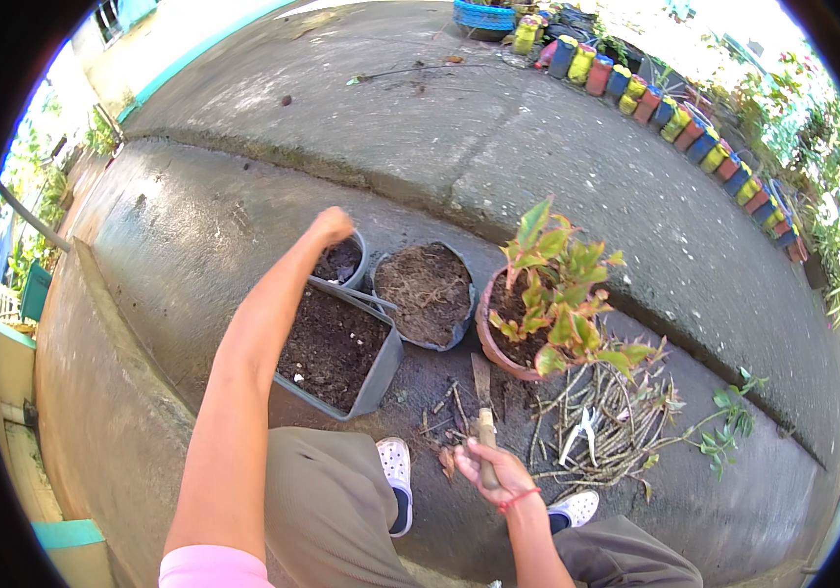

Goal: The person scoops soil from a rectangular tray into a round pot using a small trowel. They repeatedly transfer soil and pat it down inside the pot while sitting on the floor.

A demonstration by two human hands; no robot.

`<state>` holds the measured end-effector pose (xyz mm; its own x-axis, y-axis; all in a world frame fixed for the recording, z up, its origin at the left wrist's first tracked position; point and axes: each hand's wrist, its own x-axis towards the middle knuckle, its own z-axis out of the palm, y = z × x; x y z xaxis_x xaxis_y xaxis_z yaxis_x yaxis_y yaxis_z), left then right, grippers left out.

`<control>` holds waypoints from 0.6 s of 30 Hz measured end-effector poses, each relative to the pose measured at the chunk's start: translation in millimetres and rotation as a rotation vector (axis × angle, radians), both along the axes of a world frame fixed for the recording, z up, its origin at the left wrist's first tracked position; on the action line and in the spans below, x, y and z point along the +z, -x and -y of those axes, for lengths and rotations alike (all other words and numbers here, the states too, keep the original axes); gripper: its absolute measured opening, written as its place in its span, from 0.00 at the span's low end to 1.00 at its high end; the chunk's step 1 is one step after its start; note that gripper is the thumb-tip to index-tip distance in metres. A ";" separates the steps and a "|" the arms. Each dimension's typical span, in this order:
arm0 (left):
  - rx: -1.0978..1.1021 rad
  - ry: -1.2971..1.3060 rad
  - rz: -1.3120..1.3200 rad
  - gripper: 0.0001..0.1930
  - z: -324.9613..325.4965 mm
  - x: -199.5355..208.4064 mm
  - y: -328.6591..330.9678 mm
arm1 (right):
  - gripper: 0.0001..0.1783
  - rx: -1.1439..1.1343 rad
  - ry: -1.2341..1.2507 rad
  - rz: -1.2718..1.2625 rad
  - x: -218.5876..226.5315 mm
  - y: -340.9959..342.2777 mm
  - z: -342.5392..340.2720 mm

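Observation:
My right hand (494, 468) is closed around the wooden handle of a flat-bladed tool (486, 431). Its dull brown blade points away from me, towards the potted plant. My left arm reaches far forward, and my left hand (334, 225) is curled at the far rim of a small grey pot (353, 271) with dark soil inside. Its fingertips are hidden, so whatever they grip does not show. Nearest that arm stands a square grey planter (381, 387) of dark soil. A round pot (462, 328) of dry, rooty soil sits beside it.
A leafy green-red plant (562, 318) grows in a terracotta-coloured pot (486, 338). Cut stems (625, 416) lie heaped at right with white-handled pruning shears (581, 436) on top. A raised concrete step (390, 186) runs behind the pots. Painted bottles (674, 122) edge a far garden bed.

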<state>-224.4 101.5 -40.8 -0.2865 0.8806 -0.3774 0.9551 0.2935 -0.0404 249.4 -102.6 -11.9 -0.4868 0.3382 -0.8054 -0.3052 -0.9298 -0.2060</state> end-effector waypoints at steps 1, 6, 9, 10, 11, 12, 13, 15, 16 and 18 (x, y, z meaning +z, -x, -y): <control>0.070 -0.024 -0.133 0.11 13.9 -11.2 30.1 | 0.09 0.106 -0.085 -0.033 8.7 -2.3 -6.6; 0.307 0.092 -0.054 0.18 83.6 -75.4 116.9 | 0.10 0.445 -0.411 0.063 23.9 3.2 -36.6; 0.491 0.247 0.203 0.19 95.7 -89.1 124.8 | 0.13 0.527 -0.578 0.153 16.8 22.5 -55.8; 0.605 0.295 0.333 0.20 96.9 -92.1 124.5 | 0.13 0.521 -0.614 0.164 12.4 31.3 -61.6; 0.607 0.255 0.378 0.19 94.2 -95.8 123.7 | 0.13 0.526 -0.635 0.203 7.8 40.3 -66.9; 0.611 0.214 0.421 0.18 92.9 -100.1 124.4 | 0.14 0.471 -0.651 0.202 2.9 49.7 -70.3; 0.615 0.173 0.463 0.17 91.8 -104.8 127.7 | 0.14 0.430 -0.658 0.168 -2.3 58.9 -74.4; 0.677 0.113 0.593 0.17 86.9 -123.2 131.4 | 0.14 0.371 -0.646 0.145 -12.2 75.7 -80.7; 0.705 0.080 0.645 0.17 86.4 -132.4 134.3 | 0.14 0.361 -0.629 0.132 -16.3 83.0 -84.0; 0.766 -0.045 0.670 0.16 89.5 -146.7 137.7 | 0.15 0.375 -0.639 0.116 -22.9 97.7 -91.1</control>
